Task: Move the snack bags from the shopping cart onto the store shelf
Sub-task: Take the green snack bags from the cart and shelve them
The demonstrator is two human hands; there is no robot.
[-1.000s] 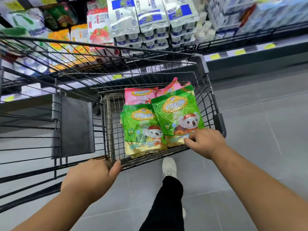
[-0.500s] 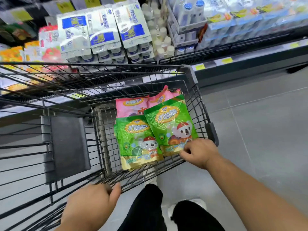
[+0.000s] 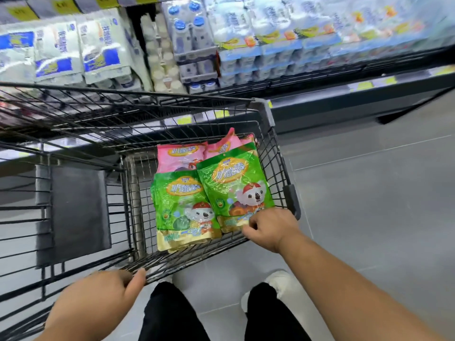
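Both hands at the near rim of the black wire shopping cart (image 3: 263,112). The left hand (image 3: 98,299) has its grip closed round the near rim wire, thumb laid along it. The right hand (image 3: 270,228) curls its grip over the same rim by the near right corner. Its fingers overlap the gold bottom edge of the right green foil snack bag (image 3: 236,190), and we cannot tell whether they also pinch it.

This bag and the left green foil snack bag (image 3: 184,210) lie face up in the cart's right half, over the pink foil snack bags (image 3: 181,156).

Hazards, as we judge them:
- The glossy film may slip in a pinch.
- Overlapped bags may drag one another.
- A corner may snag the wire mesh.
- The cart may roll once released.
- The store shelf (image 3: 320,94) beyond the far rim looks packed with white bottle packs (image 3: 103,52).

Each bag's long axis runs from near rim to far rim, with the title end toward the shelf. The right green bag's top leans slightly left.
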